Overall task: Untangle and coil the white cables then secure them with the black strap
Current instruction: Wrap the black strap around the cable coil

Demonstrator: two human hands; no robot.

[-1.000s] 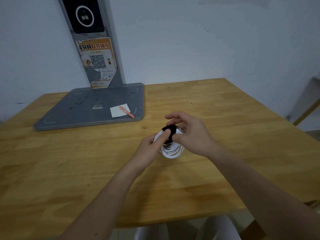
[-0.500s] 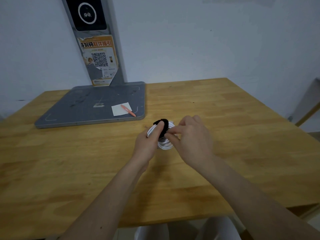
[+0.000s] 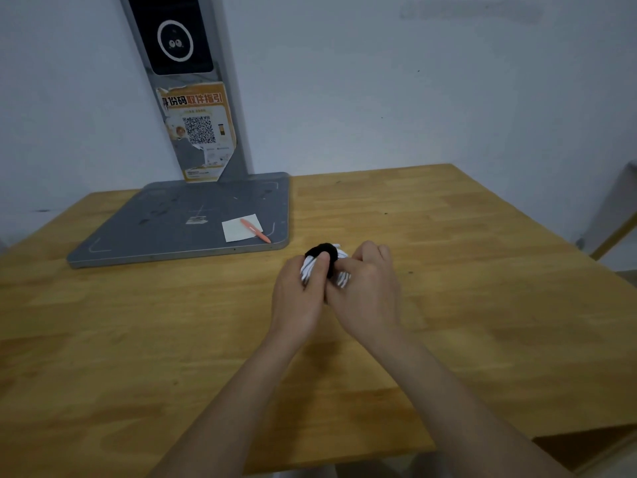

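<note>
Although only the head view is available, it shows the essential relation plainly: the coiled white cables (image 3: 325, 270) sit pinched between both hands, just above the wooden surface (image 3: 448, 270), near the front edge of the grey stand base (image 3: 179, 222). On the near-left side of the bundle, the left hand (image 3: 298, 294) grips it, thumb laid up across the coil with its tip touching the black strap (image 3: 322, 251). Opposite it, the right hand (image 3: 367, 291) closes on the coil's right side, fingers (image 3: 374, 251) curled over the top; whether they also pinch a free strap end cannot be told, as the knuckles hide it. Already wrapped over the far, upper part of the coil, the strap lies directly ahead of both thumbs, and its band appears to run roughly front to back across the windings. Neither hand is nearer than the other; both are in contact. In my judgement the coiling is done and the fastening is at its close, and what remains turns on pressing the strap end down against itself. On the stand base, well apart from the hands, lie a white paper slip (image 3: 238, 229) and an orange pen (image 3: 255, 230).
</note>
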